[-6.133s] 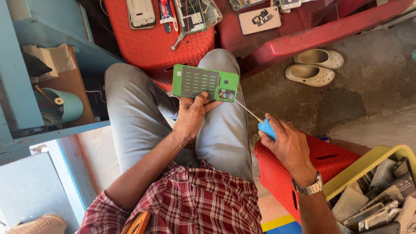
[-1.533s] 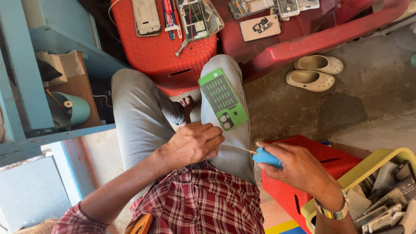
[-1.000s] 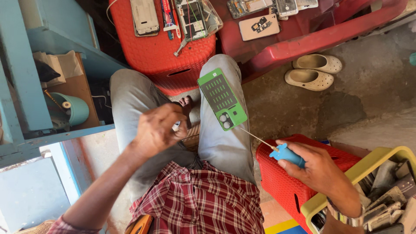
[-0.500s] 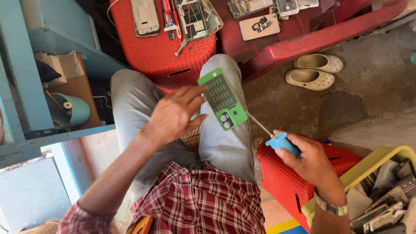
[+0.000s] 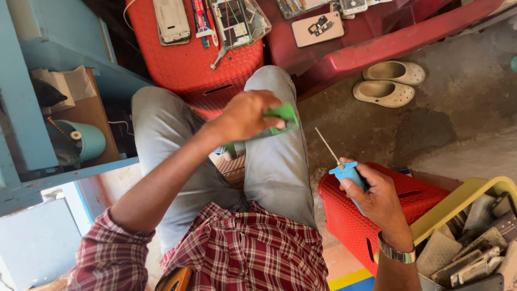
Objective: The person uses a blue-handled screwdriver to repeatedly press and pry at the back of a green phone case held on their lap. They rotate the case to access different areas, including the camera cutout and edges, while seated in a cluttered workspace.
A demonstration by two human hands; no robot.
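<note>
Left hand (image 5: 249,114): I see it gripping the green phone (image 5: 280,114) on my thigh.
Right hand (image 5: 374,189): clasps screwdriver (image 5: 344,171), at 4 o'clock.
Progress: tip clear of the phone, opening unfinished.

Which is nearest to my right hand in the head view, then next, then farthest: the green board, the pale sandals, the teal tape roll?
From the right hand:
1. Green board, up-left, on the knee under the left hand.
2. Pale sandals, above, on the floor.
3. Teal tape roll, far left, on the shelf.

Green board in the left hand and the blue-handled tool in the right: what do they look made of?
The green board looks like a matte, rigid circuit-board laminate, mostly hidden under the left hand. The tool in the right hand has a blue, likely plastic, handle and a thin pale shaft, probably metal.
</note>
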